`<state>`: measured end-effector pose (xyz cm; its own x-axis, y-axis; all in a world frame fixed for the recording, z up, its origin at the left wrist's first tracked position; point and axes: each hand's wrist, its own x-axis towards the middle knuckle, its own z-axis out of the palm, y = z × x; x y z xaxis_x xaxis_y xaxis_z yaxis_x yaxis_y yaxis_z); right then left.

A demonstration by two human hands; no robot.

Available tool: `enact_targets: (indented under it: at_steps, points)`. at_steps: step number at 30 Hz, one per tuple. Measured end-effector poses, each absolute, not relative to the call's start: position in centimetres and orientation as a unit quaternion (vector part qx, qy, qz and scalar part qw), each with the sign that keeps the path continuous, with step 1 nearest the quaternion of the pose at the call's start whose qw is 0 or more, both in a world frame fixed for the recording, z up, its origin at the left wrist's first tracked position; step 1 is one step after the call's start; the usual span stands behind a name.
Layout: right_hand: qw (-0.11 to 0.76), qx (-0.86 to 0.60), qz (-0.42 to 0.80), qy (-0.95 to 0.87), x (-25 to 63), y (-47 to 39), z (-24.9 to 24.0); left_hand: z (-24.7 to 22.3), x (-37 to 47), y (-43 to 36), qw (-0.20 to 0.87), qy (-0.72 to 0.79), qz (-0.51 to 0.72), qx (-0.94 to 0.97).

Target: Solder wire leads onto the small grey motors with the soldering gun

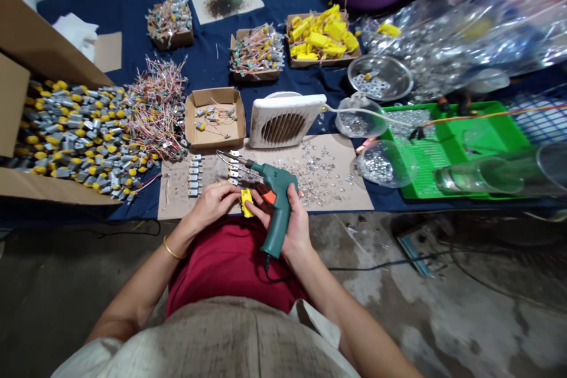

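Note:
A green soldering gun (279, 207) with an orange trigger is held in my right hand (296, 221), its handle against the palm and its metal tip pointing left. Fingers of the same hand also touch a small yellow plastic part (247, 203). My left hand (216, 203) pinches the left side of that yellow part near the board's front edge. Just beyond the hands, small silver motors (195, 176) stand in a column on the cardboard sheet (354, 195), and a second column (233, 168) lies near the gun's tip.
A white vent fan (287, 121) stands behind the gun. Motors (84, 136) fill a large carton at left. Boxes of wired motors (257, 53) and yellow parts (323, 35) sit farther back. Green trays (482, 130) lie right. A black cord (376, 267) trails right from the gun.

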<state>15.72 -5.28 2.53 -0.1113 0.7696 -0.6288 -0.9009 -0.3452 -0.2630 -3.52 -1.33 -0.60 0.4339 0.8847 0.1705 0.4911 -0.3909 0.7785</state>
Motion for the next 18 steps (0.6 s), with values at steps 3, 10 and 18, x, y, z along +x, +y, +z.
enact_targets:
  at_steps: [3, 10, 18]
  points:
    - [0.569, -0.342, 0.743, 0.087, 15.8, -5.3, 2.5, -0.8, -3.6, -1.7, 0.332, 0.457, 0.296, 0.770]
    - [0.580, -0.333, 0.738, 0.084, 15.8, -5.5, 2.4, -0.8, -3.4, -2.4, 0.348, 0.489, 0.296, 0.743]
    - [0.572, -0.353, 0.736, 0.083, 15.8, -5.5, 2.7, -0.8, -3.1, -2.6, 0.331, 0.479, 0.309, 0.752]
